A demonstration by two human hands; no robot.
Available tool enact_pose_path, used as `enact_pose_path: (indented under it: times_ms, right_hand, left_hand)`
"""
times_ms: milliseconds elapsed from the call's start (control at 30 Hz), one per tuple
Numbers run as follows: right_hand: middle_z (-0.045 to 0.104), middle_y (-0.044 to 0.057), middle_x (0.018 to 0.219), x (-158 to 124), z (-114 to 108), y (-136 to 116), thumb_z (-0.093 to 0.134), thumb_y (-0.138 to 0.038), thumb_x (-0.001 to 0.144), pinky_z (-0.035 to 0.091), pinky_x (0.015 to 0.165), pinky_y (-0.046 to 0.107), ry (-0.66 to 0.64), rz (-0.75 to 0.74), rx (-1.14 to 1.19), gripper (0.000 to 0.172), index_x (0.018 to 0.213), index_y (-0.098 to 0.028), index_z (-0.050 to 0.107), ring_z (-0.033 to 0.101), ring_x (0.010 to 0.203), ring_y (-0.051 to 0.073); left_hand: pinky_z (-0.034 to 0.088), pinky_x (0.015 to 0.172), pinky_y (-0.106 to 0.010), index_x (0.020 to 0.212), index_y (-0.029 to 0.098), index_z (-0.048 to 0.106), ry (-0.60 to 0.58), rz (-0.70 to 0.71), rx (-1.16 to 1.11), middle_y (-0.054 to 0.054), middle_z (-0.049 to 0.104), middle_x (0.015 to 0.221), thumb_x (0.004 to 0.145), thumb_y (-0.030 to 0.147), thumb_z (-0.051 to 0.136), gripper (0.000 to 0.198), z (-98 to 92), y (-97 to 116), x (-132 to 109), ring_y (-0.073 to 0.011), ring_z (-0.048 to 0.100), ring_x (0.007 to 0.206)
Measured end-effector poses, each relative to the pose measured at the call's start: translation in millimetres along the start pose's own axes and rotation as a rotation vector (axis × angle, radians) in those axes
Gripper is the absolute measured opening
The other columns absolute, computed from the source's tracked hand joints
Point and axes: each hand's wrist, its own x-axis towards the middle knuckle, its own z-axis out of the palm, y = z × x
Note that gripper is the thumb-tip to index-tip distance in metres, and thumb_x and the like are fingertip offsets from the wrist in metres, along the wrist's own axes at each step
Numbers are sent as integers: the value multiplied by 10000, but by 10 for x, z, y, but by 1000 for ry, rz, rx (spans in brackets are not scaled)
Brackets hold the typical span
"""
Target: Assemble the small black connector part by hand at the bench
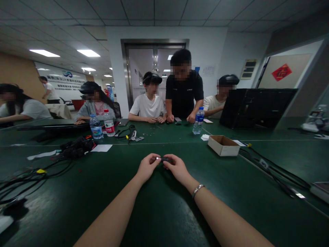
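Note:
Above the middle of the green table, my left hand [149, 167] and my right hand [178, 167] meet at a small, slim dark object [165, 159]. A bright whitish tip shows at its left end, by my left thumb. Thumb and fingers of each hand are closed on it, one hand per end. It is too small and too covered by the fingers for me to tell its kind. On my right wrist sits a metal bracelet [197, 190].
An open cardboard box [223, 151] stands to the right, near cables [277, 171]. More cables [33, 178] lie at left. Water bottles [96, 127] and another bottle [198, 120] stand farther back. A black monitor [257, 106] is at right. Several people sit or lean across the table [164, 206].

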Motion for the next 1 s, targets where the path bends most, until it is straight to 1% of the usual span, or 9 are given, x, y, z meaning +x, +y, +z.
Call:
enact_pose_path:
  times_ms: [267,433,533,667,767,833,900,967,1000]
  right_hand:
    - [654,42,849,-8,5,-24,622,-177,757,525,677,282,11,13,-22,273,1026,-137,599,630,698,148]
    - [655,37,854,-2,9,-9,620,-166,760,521,660,262,7,5,-6,263,1021,-138,602,630,689,136]
    - [655,38,846,5,9,0,616,-156,763,521,653,264,11,11,-18,271,1033,-138,600,629,685,138]
    - [650,34,837,5,13,-6,610,-144,764,517,637,259,29,20,-18,271,1034,-137,594,626,678,136]
    - [645,38,860,-3,13,-21,607,-142,763,517,623,255,37,20,-15,266,1029,-139,597,629,674,134]
    - [643,41,873,-7,11,-28,613,-143,759,519,623,255,39,28,-8,267,1026,-142,600,632,676,135]
    - [644,40,868,-7,8,-28,619,-140,752,518,619,252,45,36,11,267,1018,-143,601,633,668,133]
    - [646,38,850,-3,8,-21,621,-147,749,516,612,247,44,38,36,262,1011,-142,601,632,660,133]
    - [647,36,832,0,10,-15,621,-153,750,515,608,244,43,35,48,258,1006,-142,600,631,655,134]
  left_hand:
    - [486,855,-337,981,184,637,-18,47,-17,-66,660,992,762,304,637,250,-14,-24,8,-190,625,923]
    - [487,862,-326,999,184,633,-4,41,-12,-71,654,1036,745,273,646,269,-5,-5,5,-184,618,938]
    - [490,831,-312,1011,187,630,24,23,14,-75,647,1053,753,331,641,295,-2,6,13,-185,614,933]
    - [493,713,-289,1014,179,613,57,-53,39,-65,653,956,779,437,593,350,-10,8,16,-169,617,805]
    - [485,673,-270,995,168,603,75,-76,32,-57,644,907,793,447,565,347,-4,-27,7,-157,605,761]
    - [487,672,-272,1018,169,594,98,-81,41,-67,637,938,793,428,566,344,17,-17,-1,-164,606,786]
    - [491,712,-287,1071,176,578,184,-43,74,-87,618,1022,785,392,584,359,38,96,-13,-184,604,872]
    - [484,781,-302,1099,186,569,297,60,110,-95,599,1088,783,363,594,362,28,353,-38,-197,586,966]
    - [478,807,-308,1092,193,575,308,127,115,-90,603,1090,794,366,584,345,-3,529,-62,-198,579,990]
